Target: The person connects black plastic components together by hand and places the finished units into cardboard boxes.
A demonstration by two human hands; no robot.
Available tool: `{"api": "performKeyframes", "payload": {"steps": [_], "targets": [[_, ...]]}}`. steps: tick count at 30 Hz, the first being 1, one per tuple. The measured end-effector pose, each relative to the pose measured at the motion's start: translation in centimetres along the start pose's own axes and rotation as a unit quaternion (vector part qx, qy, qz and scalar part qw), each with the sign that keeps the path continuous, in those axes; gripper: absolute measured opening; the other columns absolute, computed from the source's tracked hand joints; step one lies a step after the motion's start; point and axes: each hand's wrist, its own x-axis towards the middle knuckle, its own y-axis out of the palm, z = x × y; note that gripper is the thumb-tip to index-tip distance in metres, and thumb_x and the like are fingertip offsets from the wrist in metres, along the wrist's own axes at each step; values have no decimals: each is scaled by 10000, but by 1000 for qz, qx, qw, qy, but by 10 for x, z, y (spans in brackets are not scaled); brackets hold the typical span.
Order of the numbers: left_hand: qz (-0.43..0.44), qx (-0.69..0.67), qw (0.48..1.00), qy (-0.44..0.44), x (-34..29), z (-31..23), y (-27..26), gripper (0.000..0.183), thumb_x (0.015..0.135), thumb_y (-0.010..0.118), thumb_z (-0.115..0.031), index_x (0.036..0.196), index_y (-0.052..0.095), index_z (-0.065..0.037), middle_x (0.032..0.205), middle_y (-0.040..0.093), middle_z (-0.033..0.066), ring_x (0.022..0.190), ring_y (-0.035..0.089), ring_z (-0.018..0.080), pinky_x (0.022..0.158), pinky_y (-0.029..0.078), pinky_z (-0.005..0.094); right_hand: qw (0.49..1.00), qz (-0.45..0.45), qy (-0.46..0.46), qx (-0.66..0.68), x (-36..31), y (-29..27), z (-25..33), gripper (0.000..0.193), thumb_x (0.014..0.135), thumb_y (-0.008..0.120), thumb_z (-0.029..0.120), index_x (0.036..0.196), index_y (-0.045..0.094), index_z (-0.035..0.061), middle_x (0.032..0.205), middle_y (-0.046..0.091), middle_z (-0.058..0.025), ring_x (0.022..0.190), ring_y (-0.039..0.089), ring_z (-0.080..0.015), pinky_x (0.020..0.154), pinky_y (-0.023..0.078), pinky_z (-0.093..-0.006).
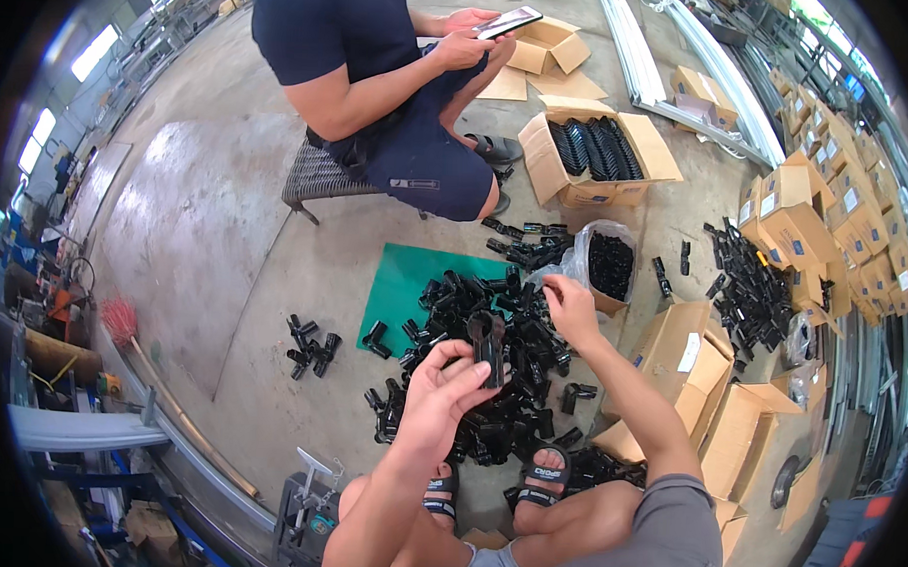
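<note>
My left hand (440, 395) is closed around a black clamp-like fitting (488, 347), held upright above a pile of similar black fittings (514, 421). To the right of it, my right hand (571, 310) is raised over the pile's edge, close to a plastic-lined box (582, 250) full of small black parts (611, 266). Its thumb and fingers are drawn together; anything between them is too small to make out. Part of the pile rests on a green mat (379, 291), and the rest spreads over the floor around my sandals.
Opposite me a person (351, 80) sits on a woven stool (323, 179) holding a phone (509, 23). An open carton (632, 195) holds stacked black parts. Several cartons (797, 210) and loose fittings (749, 284) lie at right. A red broom (121, 322) lies at left.
</note>
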Motion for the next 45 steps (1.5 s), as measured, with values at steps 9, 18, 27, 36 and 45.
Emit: {"api": "performKeyframes", "payload": {"steps": [9, 18, 27, 36, 45], "targets": [[81, -41, 989, 117, -17, -2, 19, 340, 892, 698, 28, 1158, 507, -59, 1142, 685, 121, 1036, 679, 182, 897, 572, 301, 980, 8, 18, 196, -42, -139, 269, 182, 881, 738, 24, 1061, 742, -5, 942, 747, -74, 851, 676, -114, 779, 529, -262], [149, -2, 970, 193, -49, 3, 26, 389, 834, 745, 68, 1126, 522, -60, 1111, 701, 96, 985, 663, 131, 887, 530, 274, 981, -42, 45, 184, -80, -151, 310, 155, 870, 740, 8, 1022, 744, -22, 911, 751, -77, 804, 673, -101, 737, 529, -255], [168, 4, 963, 211, -67, -6, 19, 384, 840, 759, 65, 1124, 525, -44, 1119, 700, 101, 1020, 679, 144, 899, 554, 291, 974, -72, 48, 211, -98, -142, 320, 152, 876, 739, 5, 1023, 742, -37, 909, 750, -63, 817, 649, -79, 746, 517, -239], [173, 12, 963, 205, -70, -9, 18, 395, 819, 757, 84, 1108, 529, -59, 1135, 696, 82, 1033, 669, 144, 907, 543, 288, 971, -91, 37, 219, -101, -134, 317, 164, 873, 749, 7, 1036, 749, -15, 919, 733, -51, 783, 612, -81, 725, 492, -231], [163, 24, 966, 198, -63, -4, 19, 393, 831, 748, 91, 1122, 518, -36, 1169, 675, 114, 1060, 676, 166, 946, 573, 334, 981, -92, 11, 170, -101, -136, 308, 159, 879, 745, 28, 1035, 747, -2, 896, 717, -72, 773, 606, -112, 696, 488, -259]]}}
